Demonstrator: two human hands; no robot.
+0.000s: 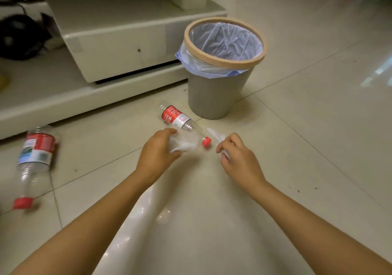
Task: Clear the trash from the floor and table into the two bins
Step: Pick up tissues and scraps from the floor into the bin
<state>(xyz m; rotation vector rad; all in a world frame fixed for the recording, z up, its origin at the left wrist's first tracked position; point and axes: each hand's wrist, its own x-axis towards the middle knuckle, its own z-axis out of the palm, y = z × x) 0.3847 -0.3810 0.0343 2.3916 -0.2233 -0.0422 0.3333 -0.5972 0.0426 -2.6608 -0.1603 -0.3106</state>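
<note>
white tissue (pixel 220 141) pinched in right hand (pixel 237 158), near bottle (pixel 182 122)

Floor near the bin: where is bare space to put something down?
Bare floor lies right of the grey bin, and between the left bottle and the left hand. It is crowded just in front of the bin: the second bottle, white tissue and both hands, right hand included.

A glossy floor of large cream ceramic tiles (pixel 307 126) with thin dark grout lines reflects soft light, and a low cream-white cabinet (pixel 114 48) with a stepped base stands at the upper left, dark blurred clutter beside it.
</note>
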